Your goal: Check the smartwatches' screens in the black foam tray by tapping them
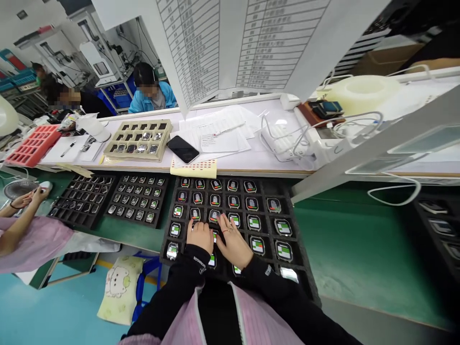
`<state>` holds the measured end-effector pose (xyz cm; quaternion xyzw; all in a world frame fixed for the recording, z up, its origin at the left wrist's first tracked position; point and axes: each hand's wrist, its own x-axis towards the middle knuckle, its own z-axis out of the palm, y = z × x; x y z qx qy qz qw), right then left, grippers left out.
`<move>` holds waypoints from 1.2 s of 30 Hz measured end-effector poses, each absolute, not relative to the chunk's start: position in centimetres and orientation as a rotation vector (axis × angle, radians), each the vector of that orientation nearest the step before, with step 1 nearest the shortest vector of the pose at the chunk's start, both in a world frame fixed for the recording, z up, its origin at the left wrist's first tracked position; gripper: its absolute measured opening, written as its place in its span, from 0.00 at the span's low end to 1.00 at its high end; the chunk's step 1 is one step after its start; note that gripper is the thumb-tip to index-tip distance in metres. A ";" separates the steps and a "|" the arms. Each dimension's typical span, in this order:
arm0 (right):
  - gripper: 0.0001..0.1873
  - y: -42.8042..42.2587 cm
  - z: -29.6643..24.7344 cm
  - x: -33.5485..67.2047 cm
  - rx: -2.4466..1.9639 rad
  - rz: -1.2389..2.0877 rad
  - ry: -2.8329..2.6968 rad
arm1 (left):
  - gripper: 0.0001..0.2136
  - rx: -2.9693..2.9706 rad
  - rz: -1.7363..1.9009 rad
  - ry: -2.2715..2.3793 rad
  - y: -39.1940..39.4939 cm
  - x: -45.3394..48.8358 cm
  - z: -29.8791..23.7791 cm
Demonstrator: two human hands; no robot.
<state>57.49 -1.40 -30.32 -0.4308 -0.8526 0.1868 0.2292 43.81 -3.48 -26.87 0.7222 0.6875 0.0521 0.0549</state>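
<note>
A black foam tray (300, 239) of smartwatches lies on the green bench in front of me. Some watch faces show green and white blocks, others show grey with a red or orange strip. Over the tray's middle, my left hand (200, 235) rests palm down, its fingers bent forward and fingertips by a smartwatch (195, 213). To its right, my right hand (234, 243) is palm down too, thumb apart and fingers reaching to another smartwatch (214, 215). Neither hand visibly lifts a watch. The watches beneath my palms are partly hidden.
Two more dark watch trays (134, 199) (81, 201) lie to the left, near a co-worker's hands (30, 199). On the white shelf are a beige tray (138, 139), a phone (183, 149), papers and a power strip (282, 139). A grey post (345, 158) slants at right. Printed sheets hang above.
</note>
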 end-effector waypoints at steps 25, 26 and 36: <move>0.35 -4.7 -28.4 55.1 -1.403 0.354 -2.668 | 0.16 2.591 0.036 2.043 -4.5 43.4 -30.3; 0.35 -4.6 -28.4 55.1 -1.412 0.358 -2.677 | 0.16 2.573 0.019 2.035 -4.4 43.4 -30.1; 0.30 -2.5 -27.0 55.4 -1.445 0.553 -2.701 | 0.17 2.337 -0.147 2.025 -3.4 44.0 -28.1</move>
